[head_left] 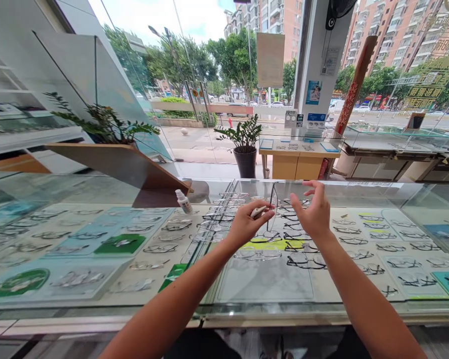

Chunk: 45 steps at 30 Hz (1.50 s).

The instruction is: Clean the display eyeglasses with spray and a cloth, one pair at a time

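My left hand [247, 222] is closed on a pair of eyeglasses [272, 195], held up almost edge-on above the glass counter [269, 281]. A small pale object [260, 212] also sticks out between its fingers; I cannot make out its kind. To the right of the eyeglasses, my right hand [314, 212] is raised with thumb and fingers apart, holding nothing. Beneath both hands, rows of spectacle frames [307, 260] lie on the counter, some dark-rimmed and some clear.
A white spray bottle [183, 201] stands left of my hands. More glasses on blue and green trays [119, 243] fill the display on the left. A brown slanted board [127, 162] rises at the far left edge. Beyond the counter stands a potted plant [245, 162].
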Available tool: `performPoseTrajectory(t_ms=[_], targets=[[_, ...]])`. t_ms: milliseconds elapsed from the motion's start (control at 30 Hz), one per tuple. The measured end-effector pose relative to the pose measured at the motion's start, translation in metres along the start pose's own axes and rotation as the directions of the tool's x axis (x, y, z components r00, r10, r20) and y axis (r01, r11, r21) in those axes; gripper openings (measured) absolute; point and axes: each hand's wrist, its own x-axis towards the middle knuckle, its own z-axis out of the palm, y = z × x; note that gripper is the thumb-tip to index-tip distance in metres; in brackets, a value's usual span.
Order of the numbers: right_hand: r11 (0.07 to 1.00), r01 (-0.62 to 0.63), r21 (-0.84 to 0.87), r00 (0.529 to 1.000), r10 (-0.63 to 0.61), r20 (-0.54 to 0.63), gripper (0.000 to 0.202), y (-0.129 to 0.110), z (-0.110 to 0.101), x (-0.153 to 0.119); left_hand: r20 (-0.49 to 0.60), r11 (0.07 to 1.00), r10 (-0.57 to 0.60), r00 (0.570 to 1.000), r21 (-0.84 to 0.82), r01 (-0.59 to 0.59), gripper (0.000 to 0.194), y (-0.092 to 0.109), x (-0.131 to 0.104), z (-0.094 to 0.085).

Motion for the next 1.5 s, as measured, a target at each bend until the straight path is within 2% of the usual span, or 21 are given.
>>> performPoseTrajectory(t_ms=[200,433,667,800,933,1067,1233,1500], targets=[[0.999,0.012,0.045,0.996,-0.015,0.085,0.051,-0.005,0.011,-0.011,0.029,0.999,-0.002,1.0,-0.045,0.003,0.034,0.001,-0.002,0.003],[1.0,0.009,0.01,0.992,-0.011,0.128,0.057,-0.003,0.011,-0.012,0.046,1.0,-0.014,0.999,-0.019,0.015,0.036,0.006,-0.004,0.005],[0.999,-0.009,0.039,0.985,0.002,0.17,0.059,-0.004,0.01,-0.011,0.019,0.997,0.073,0.997,0.019,-0.073,0.035,0.012,-0.004,0.004],[0.999,-0.024,0.028,0.981,0.019,0.191,0.067,-0.007,0.008,-0.012,0.053,0.986,0.125,0.991,0.107,-0.13,0.033,0.014,-0.004,0.003],[1.0,-0.012,-0.014,0.983,0.015,0.181,0.06,-0.006,0.009,-0.012,0.057,0.978,0.155,0.986,0.13,-0.161,0.028,0.013,-0.004,0.003],[0.997,0.043,-0.058,0.99,-0.035,0.137,0.052,-0.002,0.01,-0.012,0.006,0.987,0.128,0.992,0.093,-0.128,0.027,0.013,-0.004,0.003],[0.991,0.11,-0.079,0.986,-0.099,0.132,0.053,0.003,0.014,-0.012,-0.081,0.996,0.085,0.993,0.005,-0.085,0.027,0.012,0.001,0.0],[0.991,0.06,-0.122,0.97,-0.029,0.242,0.05,0.005,0.012,-0.011,-0.283,0.995,0.035,0.959,-0.075,-0.058,0.035,0.008,0.01,-0.009]])
